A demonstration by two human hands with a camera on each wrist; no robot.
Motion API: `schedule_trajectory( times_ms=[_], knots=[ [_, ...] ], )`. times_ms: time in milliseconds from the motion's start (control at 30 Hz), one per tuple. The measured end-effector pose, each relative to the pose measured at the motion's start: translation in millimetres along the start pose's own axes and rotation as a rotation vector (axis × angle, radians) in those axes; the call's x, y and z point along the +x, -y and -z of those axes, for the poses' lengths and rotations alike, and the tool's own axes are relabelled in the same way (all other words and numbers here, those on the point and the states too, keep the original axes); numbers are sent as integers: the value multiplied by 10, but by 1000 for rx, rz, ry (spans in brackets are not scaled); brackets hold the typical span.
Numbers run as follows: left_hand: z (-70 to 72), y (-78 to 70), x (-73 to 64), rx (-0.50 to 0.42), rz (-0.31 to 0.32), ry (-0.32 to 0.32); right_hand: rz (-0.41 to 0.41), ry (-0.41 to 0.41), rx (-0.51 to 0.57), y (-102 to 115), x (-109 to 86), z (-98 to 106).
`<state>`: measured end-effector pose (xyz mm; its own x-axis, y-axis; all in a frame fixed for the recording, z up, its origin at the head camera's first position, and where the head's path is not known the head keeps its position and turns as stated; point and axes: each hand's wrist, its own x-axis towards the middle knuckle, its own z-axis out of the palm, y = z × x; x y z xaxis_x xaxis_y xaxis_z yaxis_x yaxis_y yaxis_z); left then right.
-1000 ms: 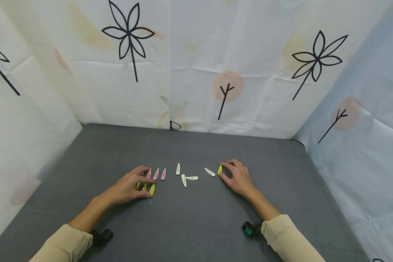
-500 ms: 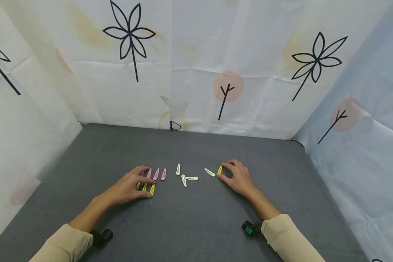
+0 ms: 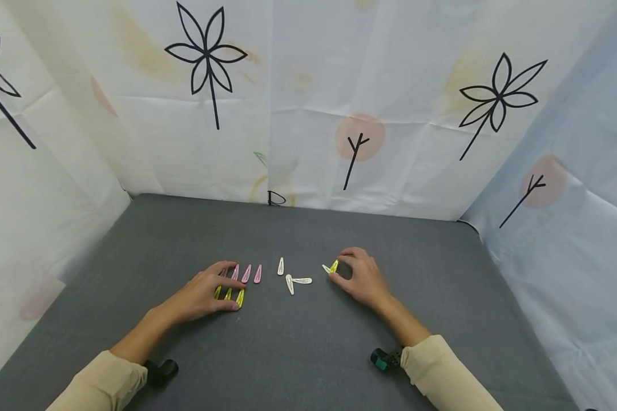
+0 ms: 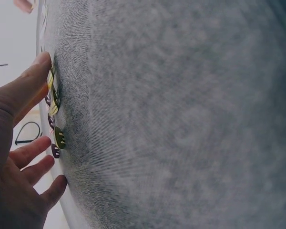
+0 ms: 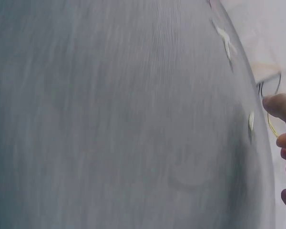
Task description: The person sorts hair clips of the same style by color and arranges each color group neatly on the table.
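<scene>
Pinching a yellow clip (image 3: 334,266) between thumb and fingertip, the right hand (image 3: 362,277) in the head view has a white clip (image 3: 326,268) just beyond its fingertips, partly hidden behind the yellow one; whether the two touch cannot be told. The left hand (image 3: 202,292), its fingers apart and loosely bent, covers parts of the pink clips (image 3: 246,274) and the three yellow clips (image 3: 240,298) beneath it. Its thumb tip lies at the nearest yellow one, contact unclear. Between the hands lie three more white clips (image 3: 290,284), two of them meeting or nearly so. All are slim teardrops with slotted middles. Beige cloth sleeves (image 3: 103,382) run out of sight behind both hands, a black device (image 3: 161,374) under the left wrist. Around the hands spreads a dark gray, matte surface (image 3: 308,342); beyond them hangs pale, creased fabric (image 3: 308,74) printed with black flower outlines and peach discs.

In the left wrist view, the thumb stands well off the spread fingers; the clips beside it show edge-on, overlapping, hard to count. The surface shows a fine woven grain.

In the right wrist view, blur softens everything, and the frame cuts off most of the hand. A thin yellow line between thumb and finger could be clip or print. White clips lie farther left of the thumb, smeared.
</scene>
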<state>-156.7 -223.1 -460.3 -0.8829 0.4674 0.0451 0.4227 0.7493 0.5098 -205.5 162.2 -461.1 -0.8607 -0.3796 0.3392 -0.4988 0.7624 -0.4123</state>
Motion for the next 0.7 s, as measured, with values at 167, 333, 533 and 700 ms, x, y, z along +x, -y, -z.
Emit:
schedule_trajectory(
  times_ms=[167,333,533,700],
  knots=[
    [0,-4,5,4,-19,-2,118,22,27,230,68,-88],
    [-4,-10,17,0,-39,-11,209,74,32,417,124,-208],
    [-14,-8,23,6,-44,-19,278,137,7,647,169,-373],
    [-16,6,21,15,-14,3,328,158,-43,851,202,-507]
  ],
)
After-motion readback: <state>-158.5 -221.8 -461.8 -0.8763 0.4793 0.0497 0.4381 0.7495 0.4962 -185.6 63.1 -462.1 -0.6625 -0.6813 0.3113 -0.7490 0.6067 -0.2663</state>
